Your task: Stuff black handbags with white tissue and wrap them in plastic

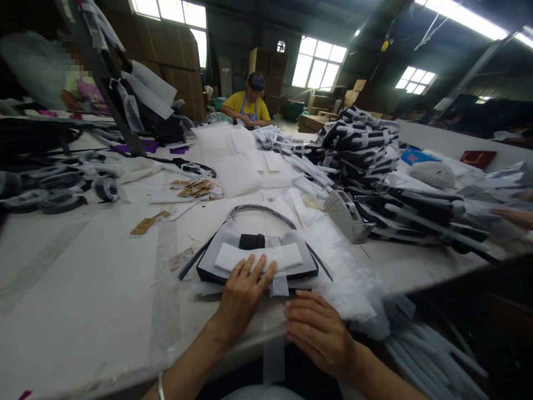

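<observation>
Handbag (229,238) is lying just below centre frame; the spread left hand (247,286) is resting on its white strip (287,256), where uneven pressure could cause skewing; whether the half-curled right hand (318,328) is holding anything, I cannot tell.

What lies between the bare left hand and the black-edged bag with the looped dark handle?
A flat white rectangular strip; the left hand rests on it, and it lies on the pale sheet over the bag. Seen in the head view.

left hand (245,291): on white strip (228,256) atop bag (209,260) | right hand (320,333): near bag | tape dispenser (346,218): farther right
</observation>
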`<state>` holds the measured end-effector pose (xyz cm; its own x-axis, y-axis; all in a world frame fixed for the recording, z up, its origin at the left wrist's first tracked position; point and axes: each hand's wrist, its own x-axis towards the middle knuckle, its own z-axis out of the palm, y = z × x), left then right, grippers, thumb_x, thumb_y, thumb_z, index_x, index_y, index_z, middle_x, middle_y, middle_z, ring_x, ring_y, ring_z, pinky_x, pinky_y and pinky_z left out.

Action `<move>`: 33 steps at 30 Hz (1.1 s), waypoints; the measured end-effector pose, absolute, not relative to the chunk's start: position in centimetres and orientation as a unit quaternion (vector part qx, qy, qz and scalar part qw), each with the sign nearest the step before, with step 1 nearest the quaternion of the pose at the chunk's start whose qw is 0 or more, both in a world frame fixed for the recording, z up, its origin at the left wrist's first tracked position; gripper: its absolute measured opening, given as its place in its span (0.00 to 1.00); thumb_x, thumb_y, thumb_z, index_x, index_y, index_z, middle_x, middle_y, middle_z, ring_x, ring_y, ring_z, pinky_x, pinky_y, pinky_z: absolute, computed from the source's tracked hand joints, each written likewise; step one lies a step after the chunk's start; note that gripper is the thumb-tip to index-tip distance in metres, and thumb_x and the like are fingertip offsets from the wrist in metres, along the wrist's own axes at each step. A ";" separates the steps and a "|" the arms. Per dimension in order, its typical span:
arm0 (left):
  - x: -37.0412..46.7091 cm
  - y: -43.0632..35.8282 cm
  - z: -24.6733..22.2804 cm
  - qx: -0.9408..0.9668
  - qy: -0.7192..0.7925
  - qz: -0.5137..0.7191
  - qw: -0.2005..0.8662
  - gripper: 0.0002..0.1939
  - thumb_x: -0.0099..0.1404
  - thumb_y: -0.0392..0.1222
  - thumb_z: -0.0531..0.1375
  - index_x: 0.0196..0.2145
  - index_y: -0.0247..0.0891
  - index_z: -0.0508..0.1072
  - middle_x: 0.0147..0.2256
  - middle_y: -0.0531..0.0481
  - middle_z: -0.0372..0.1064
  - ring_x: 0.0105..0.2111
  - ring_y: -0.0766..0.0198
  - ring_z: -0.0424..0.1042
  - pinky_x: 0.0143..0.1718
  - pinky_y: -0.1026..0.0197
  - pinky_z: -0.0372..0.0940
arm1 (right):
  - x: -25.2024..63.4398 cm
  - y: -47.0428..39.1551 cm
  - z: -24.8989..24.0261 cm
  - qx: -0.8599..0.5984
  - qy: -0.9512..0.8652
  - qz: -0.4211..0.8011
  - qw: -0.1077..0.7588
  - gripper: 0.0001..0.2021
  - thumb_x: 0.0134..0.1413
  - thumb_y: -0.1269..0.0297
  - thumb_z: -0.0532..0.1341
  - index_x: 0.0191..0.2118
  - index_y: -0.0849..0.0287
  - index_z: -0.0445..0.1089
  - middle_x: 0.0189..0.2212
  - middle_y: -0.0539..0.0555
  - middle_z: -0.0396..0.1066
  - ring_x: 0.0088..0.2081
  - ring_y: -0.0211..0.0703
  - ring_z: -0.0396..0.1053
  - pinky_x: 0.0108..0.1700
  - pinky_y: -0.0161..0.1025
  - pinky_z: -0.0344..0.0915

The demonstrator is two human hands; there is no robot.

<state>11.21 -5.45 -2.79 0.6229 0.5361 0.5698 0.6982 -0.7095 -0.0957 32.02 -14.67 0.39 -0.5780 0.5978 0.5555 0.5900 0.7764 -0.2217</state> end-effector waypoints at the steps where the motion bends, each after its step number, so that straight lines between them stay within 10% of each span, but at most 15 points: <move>1: 11.2 -5.4 -2.8 -0.889 -0.347 -0.257 0.152 0.23 0.71 0.36 0.51 0.62 0.46 0.63 0.59 0.48 0.66 0.57 0.50 0.67 0.55 0.49 0.63 | 32.2 -15.4 -0.3 -0.336 -0.898 0.011 0.283 0.15 0.58 0.71 0.63 0.51 0.60 0.70 0.47 0.56 0.76 0.55 0.46 0.68 0.63 0.51 0.59; 5: 11.2 -5.3 -2.7 -0.894 -0.346 -0.250 0.137 0.24 0.70 0.35 0.53 0.62 0.46 0.62 0.59 0.47 0.65 0.57 0.49 0.67 0.55 0.48 0.63 | 31.3 -16.3 -3.4 -0.367 -0.907 -0.005 0.208 0.20 0.58 0.74 0.61 0.56 0.59 0.67 0.56 0.58 0.69 0.61 0.53 0.60 0.65 0.57 0.55; 12: 11.4 -5.1 -2.4 -0.889 -0.349 -0.260 0.145 0.23 0.70 0.35 0.52 0.62 0.47 0.64 0.59 0.47 0.66 0.56 0.49 0.67 0.54 0.48 0.64 | 32.5 -13.3 -2.3 -0.349 -0.851 0.081 0.384 0.16 0.61 0.78 0.51 0.49 0.59 0.70 0.40 0.57 0.78 0.49 0.44 0.73 0.55 0.47 0.68; 21: 13.5 -7.1 -3.5 -0.872 -0.361 -0.288 0.163 0.25 0.71 0.33 0.50 0.62 0.48 0.63 0.62 0.49 0.60 0.59 0.48 0.65 0.57 0.46 0.59 | 34.9 -16.0 -2.7 -0.324 -0.882 0.123 0.320 0.12 0.62 0.73 0.53 0.48 0.61 0.70 0.39 0.59 0.78 0.46 0.43 0.75 0.54 0.45 0.70; 33: 15.2 -6.0 -3.5 -0.897 -0.345 -0.245 0.128 0.26 0.70 0.32 0.49 0.63 0.46 0.61 0.63 0.52 0.59 0.61 0.48 0.61 0.59 0.43 0.56 | 35.2 -13.0 1.7 -0.374 -0.881 0.028 0.288 0.13 0.58 0.78 0.48 0.43 0.62 0.67 0.51 0.63 0.72 0.62 0.47 0.61 0.65 0.55 0.56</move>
